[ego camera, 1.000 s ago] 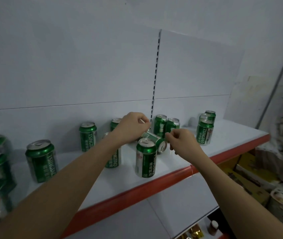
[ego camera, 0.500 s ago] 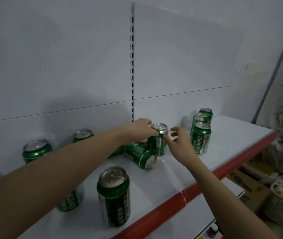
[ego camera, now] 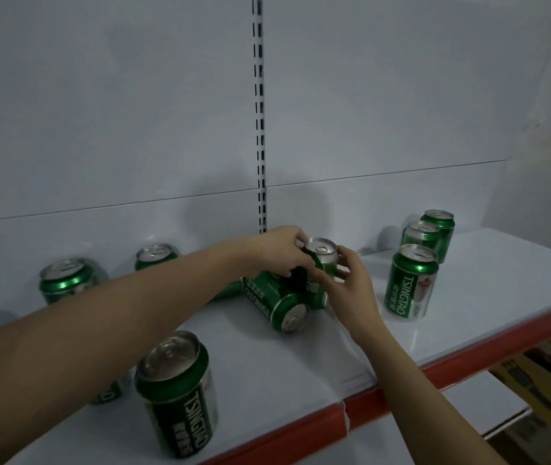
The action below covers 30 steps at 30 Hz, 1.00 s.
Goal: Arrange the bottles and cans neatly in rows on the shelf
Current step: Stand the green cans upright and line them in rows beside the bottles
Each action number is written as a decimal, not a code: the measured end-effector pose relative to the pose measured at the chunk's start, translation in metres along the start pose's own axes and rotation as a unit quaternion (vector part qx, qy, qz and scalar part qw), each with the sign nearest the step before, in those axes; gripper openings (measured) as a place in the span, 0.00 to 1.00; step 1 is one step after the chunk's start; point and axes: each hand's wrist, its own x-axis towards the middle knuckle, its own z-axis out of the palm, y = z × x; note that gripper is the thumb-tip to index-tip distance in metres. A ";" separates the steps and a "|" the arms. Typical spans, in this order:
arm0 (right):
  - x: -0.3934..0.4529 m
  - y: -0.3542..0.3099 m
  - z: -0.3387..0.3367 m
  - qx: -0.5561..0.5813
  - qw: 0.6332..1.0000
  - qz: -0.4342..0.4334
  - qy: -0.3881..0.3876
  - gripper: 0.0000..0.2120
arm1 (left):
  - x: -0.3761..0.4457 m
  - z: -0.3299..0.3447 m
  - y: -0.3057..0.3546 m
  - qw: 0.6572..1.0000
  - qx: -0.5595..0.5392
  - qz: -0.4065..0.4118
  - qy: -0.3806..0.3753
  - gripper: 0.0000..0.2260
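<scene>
The head view looks down at a white shelf (ego camera: 489, 297) with a red front edge (ego camera: 301, 431). Both hands meet at one upright can (ego camera: 321, 253) near the middle of the shelf, close to the back wall (ego camera: 116, 112). The left hand (ego camera: 277, 251) reaches over from the left and its fingers curl on the can's top rim and left side. The right hand (ego camera: 348, 283) comes from the lower right, and its thumb and fingers pinch the can's right side. So the two hands are together, both clamped on this same can.

Just in front of this can a fallen can (ego camera: 277, 303) lies on its side, with its silver end turned toward the shelf edge. It touches or nearly touches the held can; the exact contact is hidden by the hands.

To the right, three cans stand upright in a short line that goes toward the wall: the front can (ego camera: 411, 283), the middle can (ego camera: 422, 233) and the back can (ego camera: 439, 224). At the left, two upright cans stand near the wall, the left can (ego camera: 65, 280) and a far can (ego camera: 156, 256), partly behind the left forearm. A near can (ego camera: 176, 394) stands close to the red edge, and another can (ego camera: 109, 394) is mostly covered by the left arm.

A slotted upright (ego camera: 260, 112) runs down the wall. Boxes (ego camera: 542, 370) show below the shelf at the right.
</scene>
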 end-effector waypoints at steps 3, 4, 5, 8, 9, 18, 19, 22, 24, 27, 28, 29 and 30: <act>-0.002 -0.012 -0.004 0.074 0.997 -0.006 -0.009 0.24 | -0.012 -0.005 0.007 0.999 -0.050 0.002 0.017 0.20; -0.003 -0.019 -0.006 0.099 0.995 -0.015 -0.019 0.23 | -0.019 -0.008 0.009 0.997 -0.074 0.003 0.023 0.18; -0.003 -0.028 -0.008 0.119 0.992 -0.025 -0.032 0.22 | -0.026 -0.011 0.012 0.994 -0.103 0.005 0.027 0.17; -0.002 -0.054 -0.008 0.153 0.985 -0.053 -0.061 0.22 | -0.048 -0.020 0.020 0.983 -0.176 0.038 0.048 0.18; -0.003 -0.064 -0.007 0.162 0.983 -0.060 -0.068 0.22 | -0.056 -0.022 0.022 0.978 -0.189 0.052 0.063 0.19; -0.024 -0.125 0.027 0.282 0.937 -0.052 -0.201 0.21 | -0.127 -0.026 0.000 0.931 -0.312 0.099 0.159 0.25; -0.028 -0.130 0.033 0.286 0.932 -0.047 -0.218 0.23 | -0.136 -0.028 -0.004 0.927 -0.314 0.104 0.175 0.25; -0.041 -0.149 0.051 0.279 0.921 -0.051 -0.266 0.26 | -0.167 -0.037 -0.014 0.912 -0.322 0.115 0.227 0.24; -0.050 -0.164 0.063 0.256 0.918 -0.063 -0.298 0.25 | -0.192 -0.045 -0.022 0.902 -0.325 0.119 0.259 0.24; -0.069 -0.184 0.085 0.215 0.905 -0.065 -0.362 0.21 | -0.234 -0.059 -0.036 0.890 -0.327 0.118 0.294 0.24; -0.079 -0.189 0.094 0.204 0.897 -0.060 -0.387 0.22 | -0.249 -0.065 -0.041 0.886 -0.328 0.118 0.304 0.24; -0.090 -0.192 0.103 0.192 0.892 -0.055 -0.406 0.22 | -0.265 -0.070 -0.047 0.882 -0.329 0.117 0.315 0.24; -0.103 -0.195 0.114 0.183 0.889 -0.054 -0.417 0.22 | -0.282 -0.076 -0.054 0.878 -0.329 0.116 0.326 0.23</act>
